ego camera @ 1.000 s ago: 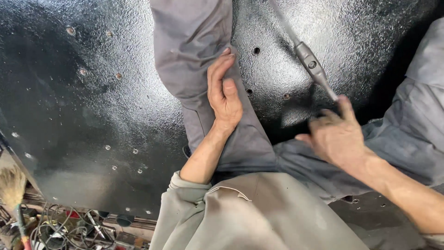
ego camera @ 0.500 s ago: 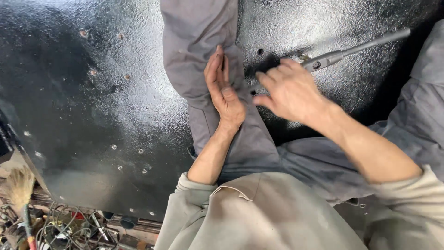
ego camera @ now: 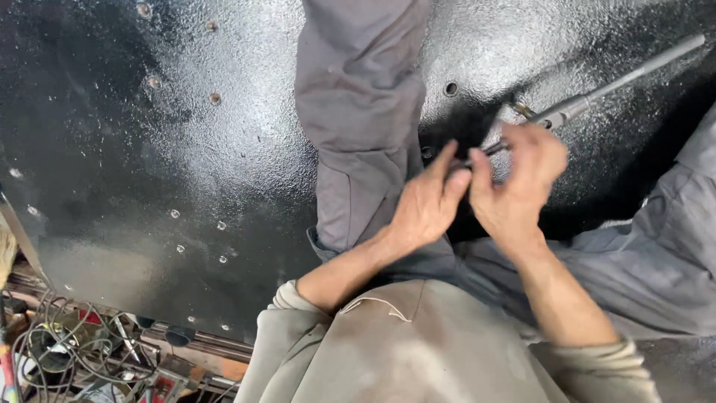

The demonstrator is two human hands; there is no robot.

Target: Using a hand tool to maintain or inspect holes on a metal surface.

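Note:
My right hand (ego camera: 518, 190) grips a long metal ratchet wrench (ego camera: 597, 93) whose handle runs up to the right over a black coated metal panel (ego camera: 171, 149). My left hand (ego camera: 429, 201) has its fingertips against the wrench's head end, just beside a bolt hole (ego camera: 426, 152) next to my grey trouser leg (ego camera: 358, 112). Both hands meet at the same spot. The wrench tip is hidden behind my fingers.
Another hole (ego camera: 450, 89) sits higher on the panel, and several small bolt heads dot its left part. Tangled cables and tools (ego camera: 67, 358) lie on the floor below the panel's lower left edge. My other leg (ego camera: 656, 254) lies at the right.
My left hand lifted off my trouser leg and moved right to the wrench head. My right hand swung the wrench from pointing up-left to lying across, handle up-right, and drew closer.

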